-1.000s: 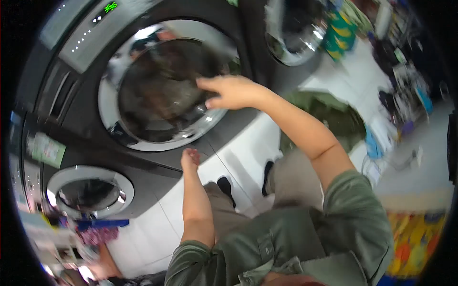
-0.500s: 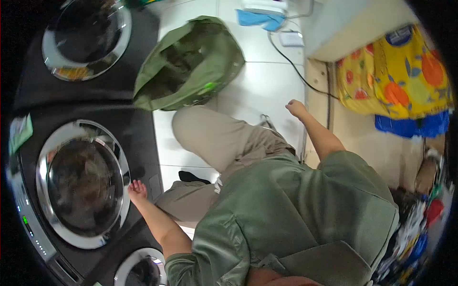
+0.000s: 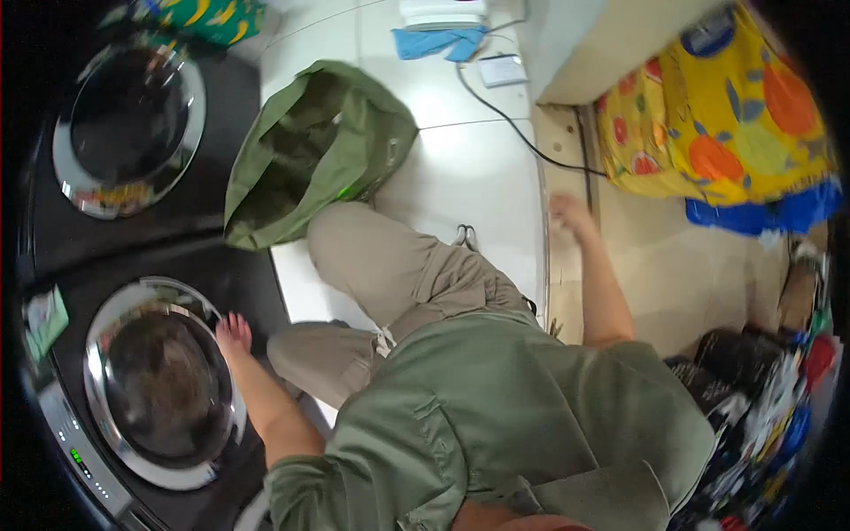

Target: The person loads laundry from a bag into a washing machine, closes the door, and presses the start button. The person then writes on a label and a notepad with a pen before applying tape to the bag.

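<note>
My left hand is at the right edge of a front-loading machine's round chrome-rimmed door, its fingers apart and nothing visible in it. Whether the fingertips touch the rim I cannot make out. Behind the door glass lies a brownish load, partly blurred by reflections. Out to the right, my right hand hangs over the edge of the beige floor strip, smeared by motion, so its fingers do not show clearly. Just beyond my knee a green fabric laundry bag stands on the tiles with its mouth gaping.
A second round door is farther along the dark machines. Yellow fruit-print bags sit at the right, near a black cable. A blue cloth lies at the far end. Mixed clutter fills the lower right.
The view has shifted, so the machines and bag appear lower. My left hand is now nearer the upper right of the door rim. My right hand has swung and blurred.
</note>
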`<control>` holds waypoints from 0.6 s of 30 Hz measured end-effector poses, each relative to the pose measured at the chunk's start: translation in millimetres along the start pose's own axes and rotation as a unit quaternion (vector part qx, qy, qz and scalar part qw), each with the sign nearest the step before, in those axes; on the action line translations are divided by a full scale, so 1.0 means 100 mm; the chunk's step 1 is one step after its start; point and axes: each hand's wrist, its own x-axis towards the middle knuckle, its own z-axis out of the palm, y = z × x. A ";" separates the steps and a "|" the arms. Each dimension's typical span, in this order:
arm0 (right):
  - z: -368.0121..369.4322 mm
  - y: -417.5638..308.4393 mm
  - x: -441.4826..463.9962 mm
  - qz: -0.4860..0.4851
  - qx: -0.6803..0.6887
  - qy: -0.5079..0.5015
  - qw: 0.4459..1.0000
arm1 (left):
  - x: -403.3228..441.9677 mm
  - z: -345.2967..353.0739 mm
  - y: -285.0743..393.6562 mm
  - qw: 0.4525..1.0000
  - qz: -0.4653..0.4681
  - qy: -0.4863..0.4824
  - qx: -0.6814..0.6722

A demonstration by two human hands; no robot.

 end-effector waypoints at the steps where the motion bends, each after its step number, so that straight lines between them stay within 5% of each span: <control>1: -0.24 -0.60 0.03 -0.152 -0.061 0.001 0.987 | -0.21 0.19 0.05 0.999 0.014 -0.042 0.025; 6: -0.46 -2.89 -0.54 -0.495 -0.156 0.148 0.842 | -0.28 0.40 0.12 0.971 0.137 -0.156 0.119; 8: -0.40 -3.38 -0.80 -0.594 -0.181 0.175 0.764 | -0.44 0.48 0.15 0.981 0.131 -0.054 0.134; 12: -0.35 -3.87 -1.37 -0.746 -0.186 0.205 0.605 | -0.74 0.28 0.15 0.997 0.070 -0.008 0.012; 18: -0.50 -3.98 -2.43 -0.923 -0.142 0.184 0.306 | -1.03 -0.36 0.12 0.995 0.075 0.065 0.031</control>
